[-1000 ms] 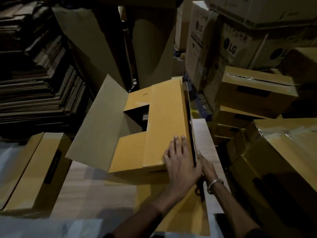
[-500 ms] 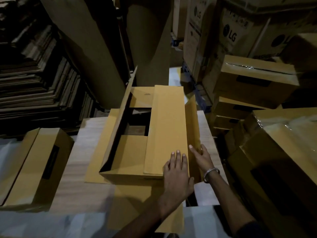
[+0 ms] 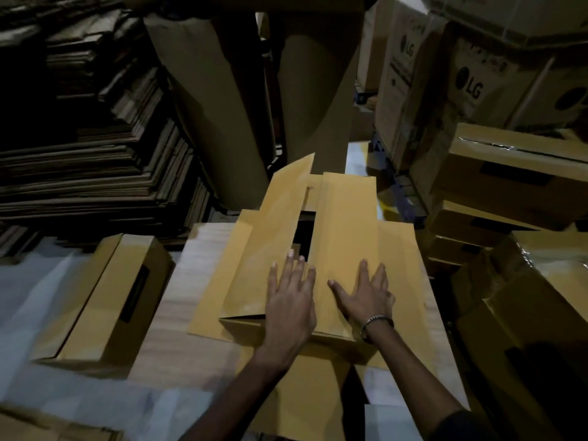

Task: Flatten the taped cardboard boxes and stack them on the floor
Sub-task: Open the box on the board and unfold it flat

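**Pressing the opened box down flat**

Pressing with both palms, the person bears down on the near end of the yellow cardboard box [image 3: 321,249], which lies on a pale wooden surface [image 3: 178,300] at floor level. The left hand [image 3: 291,300] rests flat, fingers straight, on the near left flap; the right hand [image 3: 366,296], bracelet at the wrist, lies spread on the long top panel. Neither grips anything. A second ago the right hand was tucked against the box's right side and the left flap stood raised; now that flap has folded inward and the side wall has splayed out, so the box looks nearly collapsed, with only a dark gap showing in the middle. Farther off, a sealed box [image 3: 101,300] waits at left, taped boxes [image 3: 509,183] at right, and flattened cardboard stacks [image 3: 95,160] rise behind.
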Demonstrator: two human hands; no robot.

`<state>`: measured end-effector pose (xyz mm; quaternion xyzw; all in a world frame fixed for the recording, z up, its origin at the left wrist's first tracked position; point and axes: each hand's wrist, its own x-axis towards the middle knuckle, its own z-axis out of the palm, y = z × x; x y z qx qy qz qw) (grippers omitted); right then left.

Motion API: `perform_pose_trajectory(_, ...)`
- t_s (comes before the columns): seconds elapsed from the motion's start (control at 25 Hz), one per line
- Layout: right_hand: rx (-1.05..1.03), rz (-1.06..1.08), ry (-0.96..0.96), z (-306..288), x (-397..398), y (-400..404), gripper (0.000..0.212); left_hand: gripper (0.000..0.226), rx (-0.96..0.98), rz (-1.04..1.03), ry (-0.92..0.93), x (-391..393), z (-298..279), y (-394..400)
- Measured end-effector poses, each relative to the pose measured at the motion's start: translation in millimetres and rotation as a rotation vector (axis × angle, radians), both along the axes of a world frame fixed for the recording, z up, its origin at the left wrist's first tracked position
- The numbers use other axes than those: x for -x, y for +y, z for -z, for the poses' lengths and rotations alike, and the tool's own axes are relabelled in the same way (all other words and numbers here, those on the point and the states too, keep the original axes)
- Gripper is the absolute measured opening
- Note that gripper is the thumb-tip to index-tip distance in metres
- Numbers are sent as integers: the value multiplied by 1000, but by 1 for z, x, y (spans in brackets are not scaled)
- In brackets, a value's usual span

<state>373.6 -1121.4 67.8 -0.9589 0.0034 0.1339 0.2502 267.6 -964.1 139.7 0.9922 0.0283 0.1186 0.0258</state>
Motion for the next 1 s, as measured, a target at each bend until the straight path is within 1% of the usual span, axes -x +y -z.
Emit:
perform_pose_trajectory(0.08,77,-10,-66,-2,7,5,112,81,-48,-54,59,3,-10,12)
perform_pose_trajectory(0.12,110,-17,-107,-3,8,8,111,83,-91,-64,64,4,-18,19)
perform_pose_trajectory(0.16,149,-31,-130,-3,10,10,110,82,-121,-80,54,6,-23,27)
perform_pose_trajectory(0.24,229,-56,-158,-4,12,10,110,79,-118,-142,21,6,-34,52)
perform_pose_trajectory(0.32,268,-61,-169,-4,15,12,112,72,-101,-248,-30,2,-46,89)
perform_pose_trajectory(0.36,279,-57,-162,-5,16,13,114,71,-117,-302,-26,3,-51,108)
perform_pose_trajectory(0.44,273,-33,-138,-5,17,20,117,70,-194,-353,-13,7,-48,150)
perform_pose_trajectory(0.52,242,-12,-102,-6,18,34,120,68,-249,-350,12,12,-37,189)
perform_pose_trajectory(0.6,228,-18,-81,-6,21,52,121,69,-222,-377,34,19,-14,221)
perform_pose_trajectory(0.68,213,-53,-76,-5,23,71,120,83,-165,-441,126,24,12,237)
perform_pose_trajectory(0.72,217,-72,-79,-5,25,80,119,91,-113,-468,183,26,28,242)
perform_pose_trajectory(0.76,218,-85,-81,-4,25,89,118,99,-5,-494,258,28,43,243)
perform_pose_trajectory(0.8,217,-98,-86,-2,24,97,116,104,157,-514,326,30,56,240)
perform_pose_trajectory(0.84,208,-112,-98,-1,23,105,112,109,379,-533,373,31,66,235)
perform_pose_trajectory(0.92,187,-164,-141,0,18,122,101,125,900,-589,430,31,80,224)
perform_pose_trajectory(0.96,173,-199,-165,1,16,132,94,131,1090,-614,450,29,85,220)
perform_pose_trajectory(1.0,154,-234,-180,0,13,143,88,133,1189,-628,449,27,87,217)
